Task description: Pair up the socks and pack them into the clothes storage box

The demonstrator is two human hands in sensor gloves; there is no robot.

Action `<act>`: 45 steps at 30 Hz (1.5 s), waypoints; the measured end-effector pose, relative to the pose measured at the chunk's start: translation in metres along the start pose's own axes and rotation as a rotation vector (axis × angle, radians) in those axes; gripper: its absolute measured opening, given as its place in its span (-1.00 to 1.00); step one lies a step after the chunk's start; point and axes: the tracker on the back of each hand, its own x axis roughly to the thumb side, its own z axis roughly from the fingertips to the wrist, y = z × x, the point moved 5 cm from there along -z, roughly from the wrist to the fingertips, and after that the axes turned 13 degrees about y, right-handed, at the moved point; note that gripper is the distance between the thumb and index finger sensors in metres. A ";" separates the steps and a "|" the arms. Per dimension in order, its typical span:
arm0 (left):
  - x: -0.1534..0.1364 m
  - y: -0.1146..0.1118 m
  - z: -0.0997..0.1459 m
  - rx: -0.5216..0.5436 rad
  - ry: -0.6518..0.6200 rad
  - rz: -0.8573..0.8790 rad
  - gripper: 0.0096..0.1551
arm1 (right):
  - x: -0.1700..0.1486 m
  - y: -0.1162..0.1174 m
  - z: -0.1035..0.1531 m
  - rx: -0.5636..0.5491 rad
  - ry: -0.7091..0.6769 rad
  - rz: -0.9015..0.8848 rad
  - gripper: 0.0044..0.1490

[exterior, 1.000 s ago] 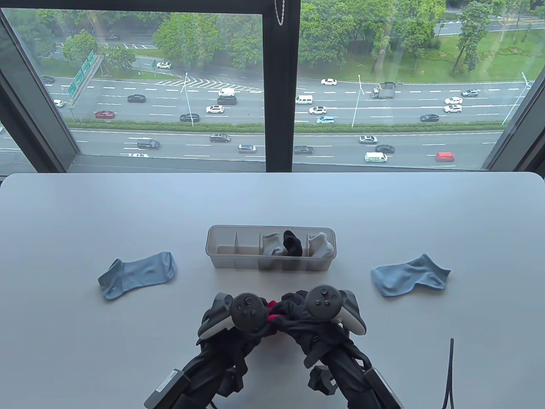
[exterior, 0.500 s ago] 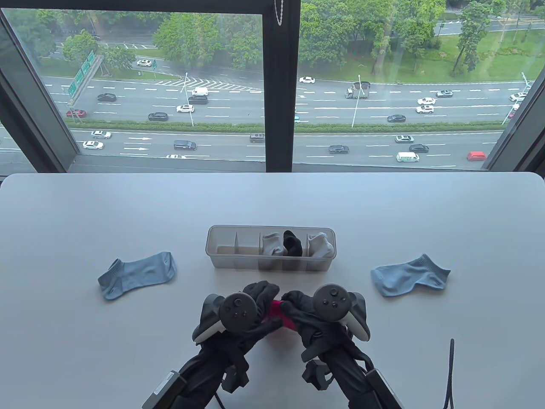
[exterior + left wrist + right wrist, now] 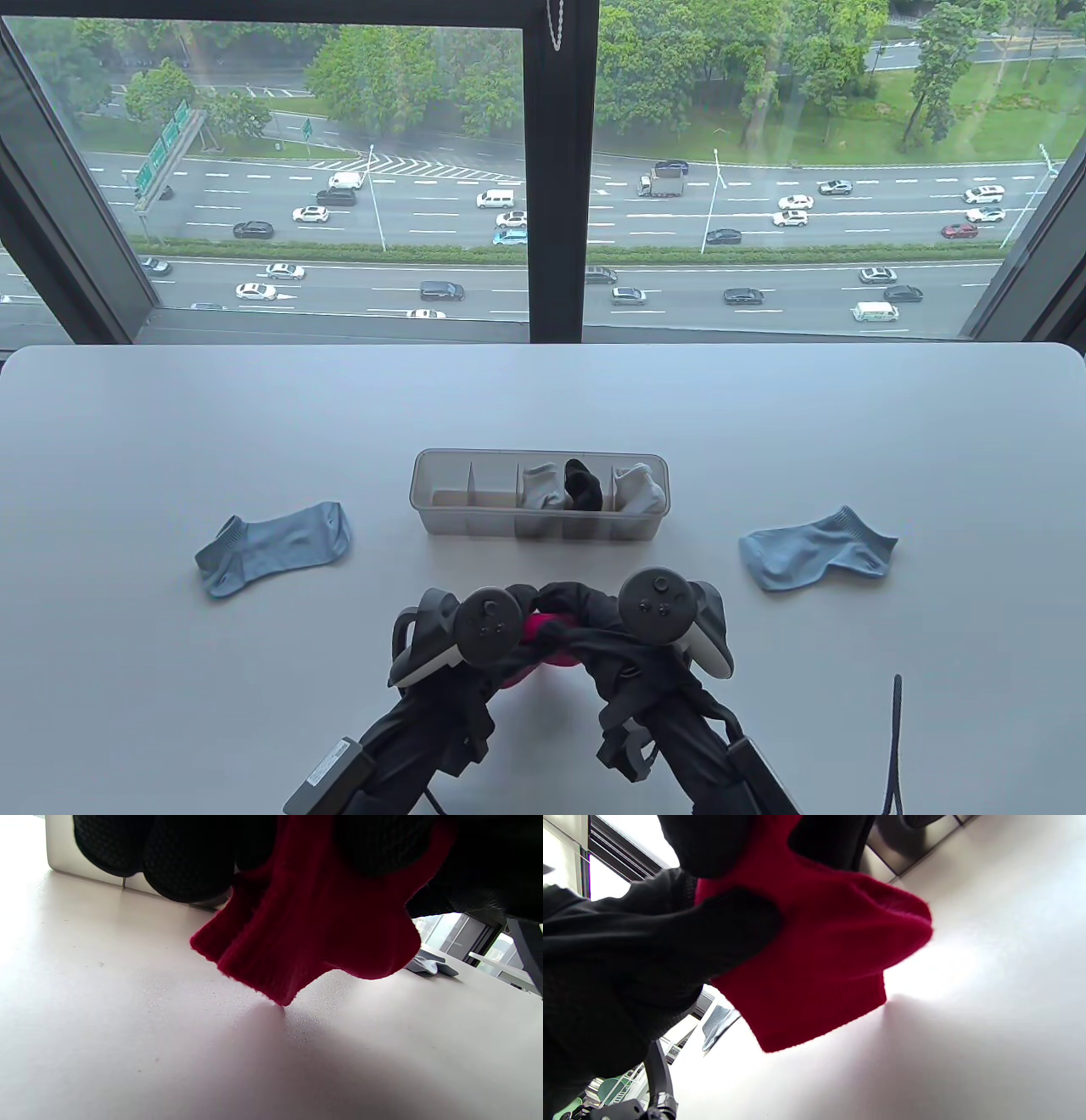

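Observation:
Both gloved hands meet just in front of the storage box [image 3: 441, 522], each gripping a bundle of red socks [image 3: 536, 629] held a little above the table. My left hand [image 3: 519, 604] holds its left side, my right hand [image 3: 570, 609] its right side. From the left wrist view the red socks [image 3: 314, 921] hang down with a corner near the tabletop; the right wrist view shows the red socks [image 3: 818, 959] folded between black fingers [image 3: 729, 925]. One blue sock [image 3: 276, 546] lies flat at left, another blue sock [image 3: 814, 548] at right.
The clear box holds a grey sock roll [image 3: 539, 488], a black roll [image 3: 583, 486] and another grey roll [image 3: 638, 490] in its right compartments; its left compartments hold nothing. A black cable [image 3: 892, 747] lies at the table's front right. A window stands beyond the far edge.
The hands have reworked the red socks between them, first spreading slightly apart, then closing together again with the bundle more compact. The blue socks and the box have stayed put.

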 end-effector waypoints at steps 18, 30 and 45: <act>0.007 -0.003 -0.002 -0.010 -0.008 -0.053 -0.41 | -0.005 0.004 -0.001 -0.002 0.017 -0.058 -0.38; 0.007 0.008 0.006 0.086 -0.073 0.029 -0.26 | -0.011 -0.002 0.000 -0.042 0.038 -0.094 -0.37; 0.011 0.008 0.004 0.064 -0.060 -0.015 -0.28 | -0.010 -0.006 0.002 -0.032 0.031 -0.162 -0.37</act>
